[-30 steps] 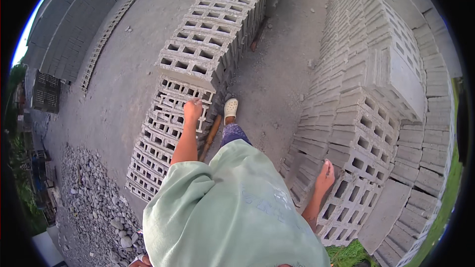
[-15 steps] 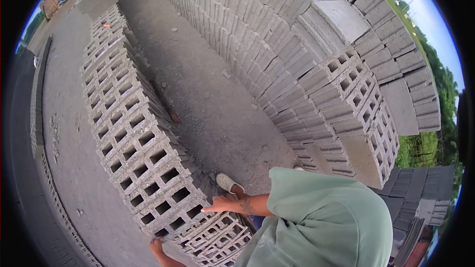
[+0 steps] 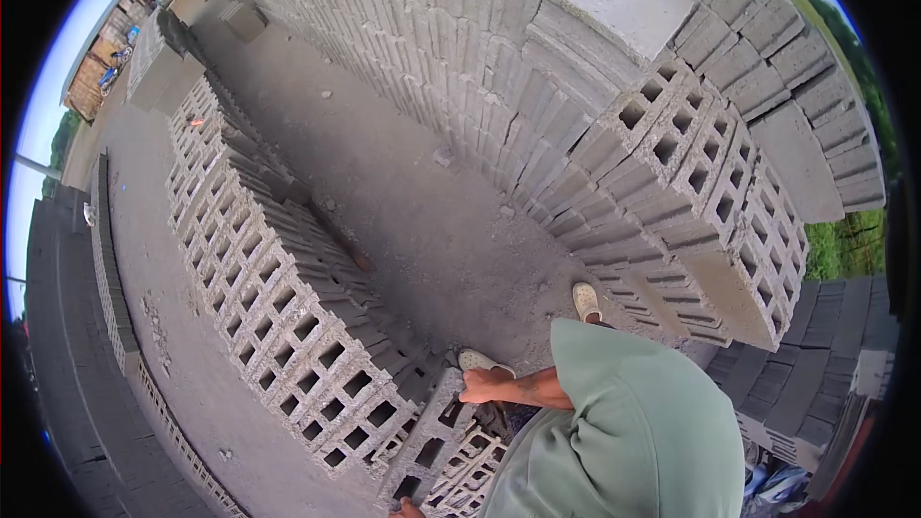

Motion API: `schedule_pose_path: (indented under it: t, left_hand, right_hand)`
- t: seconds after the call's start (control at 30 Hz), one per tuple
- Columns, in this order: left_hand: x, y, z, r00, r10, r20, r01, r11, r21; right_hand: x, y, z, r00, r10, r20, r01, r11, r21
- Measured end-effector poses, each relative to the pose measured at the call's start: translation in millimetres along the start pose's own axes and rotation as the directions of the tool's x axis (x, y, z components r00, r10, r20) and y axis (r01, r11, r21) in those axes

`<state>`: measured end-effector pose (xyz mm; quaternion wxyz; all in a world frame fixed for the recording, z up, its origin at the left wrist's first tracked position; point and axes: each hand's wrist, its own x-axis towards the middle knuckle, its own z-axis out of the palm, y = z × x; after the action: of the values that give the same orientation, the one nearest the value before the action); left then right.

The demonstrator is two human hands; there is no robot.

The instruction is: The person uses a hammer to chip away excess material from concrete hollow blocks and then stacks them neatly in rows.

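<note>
A grey hollow concrete block [image 3: 418, 453] is held slantwise between my two hands, its row of holes facing up. My right hand [image 3: 486, 386] is closed on its far end, with fingers at the end hole. Only part of my left hand [image 3: 407, 508] shows at the lower edge, closed on the near end. The held block is beside the end of a long row of hollow blocks [image 3: 288, 302] standing with their holes up. Under and beside it lie lower hollow blocks [image 3: 470, 465], partly hidden by my green shirt.
A high wall of stacked blocks [image 3: 460, 48] runs along the right, ending in a stepped stack [image 3: 739, 182]. Gravelly ground [image 3: 384, 163] lies between wall and row, with my light clogs [image 3: 480, 361] on it. Another low block row [image 3: 110, 269] stands far left.
The end block has come away from the row, lifted and turned in both hands toward my body. My view has shifted, and a second clog now shows more fully.
</note>
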<state>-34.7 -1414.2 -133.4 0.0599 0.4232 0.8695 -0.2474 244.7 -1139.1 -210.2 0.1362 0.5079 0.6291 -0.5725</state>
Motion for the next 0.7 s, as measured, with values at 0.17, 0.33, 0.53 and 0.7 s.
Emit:
schedule_pose_path:
  t: [0.17,0.33,0.53,0.7]
  left_hand:
    - [-79,130,-41,0.696,-0.703,0.147,0.660,0.545,-0.517]
    - [-111,308,-224,0.977,-0.212,0.033,0.105,0.341,-0.934]
    - [-112,478,-389,0.919,-0.003,-0.394,-0.362,0.385,-0.849]
    - [-145,581,-472,0.801,0.282,-0.528,-0.592,0.241,-0.769]
  right_hand:
    - [-149,43,-152,0.859,-0.200,-0.472,0.163,0.980,-0.118]
    - [-325,79,-339,0.635,-0.232,-0.737,0.020,0.958,-0.285]
    - [-449,149,-524,0.463,-0.202,-0.863,-0.172,0.935,-0.311]
    - [-458,249,-623,0.322,-0.140,-0.936,-0.215,0.952,-0.216]
